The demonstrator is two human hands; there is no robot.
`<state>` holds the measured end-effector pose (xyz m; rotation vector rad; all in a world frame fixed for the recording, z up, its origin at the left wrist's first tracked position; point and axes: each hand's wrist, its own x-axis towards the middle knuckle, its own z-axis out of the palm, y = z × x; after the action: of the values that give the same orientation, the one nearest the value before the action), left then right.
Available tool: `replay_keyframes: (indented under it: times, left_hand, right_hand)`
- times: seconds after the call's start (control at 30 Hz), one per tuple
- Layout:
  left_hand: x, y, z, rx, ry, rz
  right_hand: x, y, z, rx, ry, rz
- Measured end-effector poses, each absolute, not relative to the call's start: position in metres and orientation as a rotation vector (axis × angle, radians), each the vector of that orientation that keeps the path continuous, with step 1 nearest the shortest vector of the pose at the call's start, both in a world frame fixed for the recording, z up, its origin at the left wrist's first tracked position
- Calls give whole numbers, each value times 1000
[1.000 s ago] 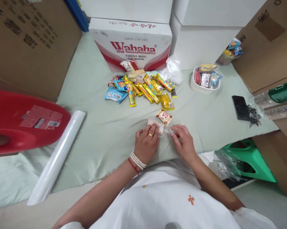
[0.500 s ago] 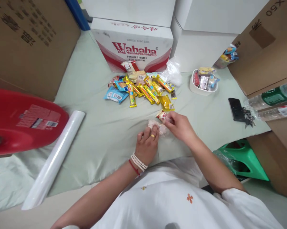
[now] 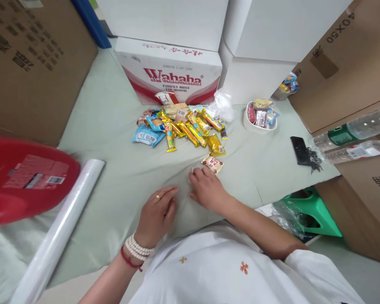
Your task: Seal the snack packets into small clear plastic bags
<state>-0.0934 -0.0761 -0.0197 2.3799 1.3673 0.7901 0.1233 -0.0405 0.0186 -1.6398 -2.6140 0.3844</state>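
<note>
Under the left hand (image 3: 156,213) and right hand (image 3: 208,190), the cloth (image 3: 120,177) is matt and creased. Just beyond the right hand, the packet (image 3: 212,164) and wrappers (image 3: 190,128) are glossy foil and plastic. Left of the left hand lies a smooth, shiny plastic roll (image 3: 60,228). That hand's ring (image 3: 158,196) is polished metal.

The left hand (image 3: 156,213) is lying flat before the pile (image 3: 183,126); the right hand (image 3: 207,190) and a packet (image 3: 212,164) are lying nearer it.
</note>
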Motion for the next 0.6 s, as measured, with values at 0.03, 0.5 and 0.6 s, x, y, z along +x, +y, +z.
replay_keyframes:
  times: [0.03,0.5,0.6]
  left_hand:
    - [-99,-78,-23,2376,1394,780]
    - [-149,-118,-54,2506,1350,786]
    - [-149,-120,-58,2546,1355,784]
  right_hand:
    - [123,-44,17,-1660,-2619,337]
    - [271,16,19,-1815,-1682,222]
    - [362,68,44,-1960,-1196,-79]
